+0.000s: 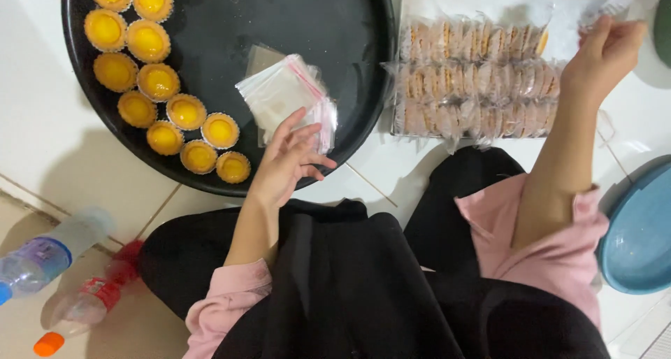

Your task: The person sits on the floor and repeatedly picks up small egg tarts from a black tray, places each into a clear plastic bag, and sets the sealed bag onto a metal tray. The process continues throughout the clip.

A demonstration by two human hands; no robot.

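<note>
Now your left hand (290,156), fingers spread, touches the bag stack (286,97), which runs diagonally up-left. Your right hand (604,51) pinches something blurred, partly cut off.

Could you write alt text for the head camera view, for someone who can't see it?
A seated person's left hand reaches for a stack of small clear bags on a round black tray holding yellow egg tarts. Their right hand is raised beside rows of bagged tarts on the white floor.
</note>
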